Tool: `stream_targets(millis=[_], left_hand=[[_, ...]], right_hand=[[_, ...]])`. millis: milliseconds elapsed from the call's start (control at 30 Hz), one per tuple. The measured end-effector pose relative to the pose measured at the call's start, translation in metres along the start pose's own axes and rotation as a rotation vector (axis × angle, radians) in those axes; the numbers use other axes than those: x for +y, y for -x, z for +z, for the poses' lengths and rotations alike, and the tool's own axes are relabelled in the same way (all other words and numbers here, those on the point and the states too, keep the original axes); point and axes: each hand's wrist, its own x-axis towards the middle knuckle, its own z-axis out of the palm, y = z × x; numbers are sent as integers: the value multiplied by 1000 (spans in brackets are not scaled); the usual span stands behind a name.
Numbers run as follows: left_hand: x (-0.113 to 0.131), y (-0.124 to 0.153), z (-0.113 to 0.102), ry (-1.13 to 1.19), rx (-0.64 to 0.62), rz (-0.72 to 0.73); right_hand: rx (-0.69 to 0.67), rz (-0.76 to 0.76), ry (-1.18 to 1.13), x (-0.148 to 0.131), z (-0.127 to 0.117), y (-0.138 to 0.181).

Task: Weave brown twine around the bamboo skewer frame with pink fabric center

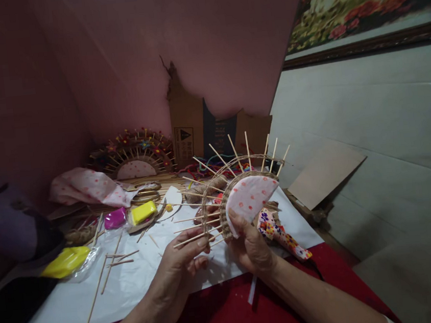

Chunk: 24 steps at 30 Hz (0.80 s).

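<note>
Radiating from a red-spotted half-disc [250, 196], sticks [222, 159] carry woven twine [224, 214].

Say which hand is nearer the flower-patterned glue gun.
Right. In the view, the right hand sits just left of the glue gun; the left hand is farther left.

Both hands [253, 250] hold a woven stick fan [225, 204] with a spotted centre [252, 197] above a white sheet [144, 287].

Behind the held frame [251, 199], at the tabletop's [338, 267] back edge, the fan [136, 169] is left of the cardboard [187, 115]; the glue gun [285, 235] lies near the right edge.
</note>
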Motion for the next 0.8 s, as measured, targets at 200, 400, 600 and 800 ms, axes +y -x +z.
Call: stream_targets(millis=[200, 400, 600, 800], left_hand=[[16, 5, -2, 165, -107, -25], [22, 3, -9, 131, -90, -80], [19, 2, -11, 64, -76, -91], [18, 0, -9, -4, -153, -46]], right_hand=[[40, 9, -29, 0, -2, 1], [3, 47, -24, -2, -2, 1], [-46, 69, -33, 0, -1, 3], [-82, 61, 10, 3, -2, 3]])
